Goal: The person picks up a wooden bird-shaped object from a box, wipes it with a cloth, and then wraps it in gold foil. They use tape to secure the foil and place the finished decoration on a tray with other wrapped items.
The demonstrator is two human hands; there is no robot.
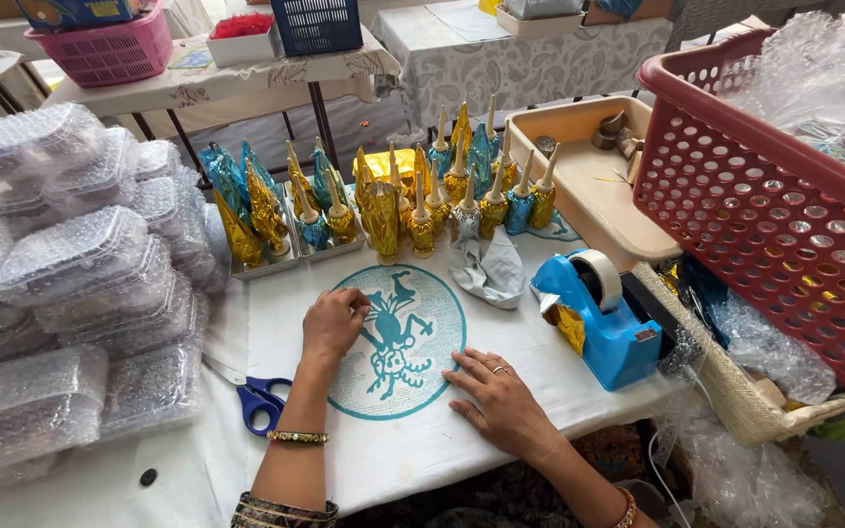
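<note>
fingers (357, 305) of the left hand (333, 323) are curled together with their tips pressed on the white cloth (501, 391), at the left edge of its round teal emblem (398, 337); they grip nothing that can be seen. fingers (462, 374) of the right hand (501, 399) lie spread and flat on the cloth at the emblem's near right edge, empty.

the bench (70, 489) is covered in white cloth and crowded. blue-handled scissors (258, 399) lie just left of the left wrist. stacks of bubble-wrapped clear boxes (70, 293) fill the left side. beyond the emblem, on the far side from the fingers, stands a row of gold and blue foil-wrapped cones (413, 191), some on small trays; the nearest gold one (381, 220) stands just past the emblem's far edge, apart from the left fingers. a crumpled grey cloth (491, 269) lies to the right of it. a blue tape dispenser (599, 318) sits right of the emblem, near the right hand but not touching it, with a beige tray (589, 205) behind. a red perforated basket (784, 215) holding bubble wrap rises at the right.

further back stand other cloth-covered tables with a pink basket (110, 49) and a dark blue basket (317, 24).
</note>
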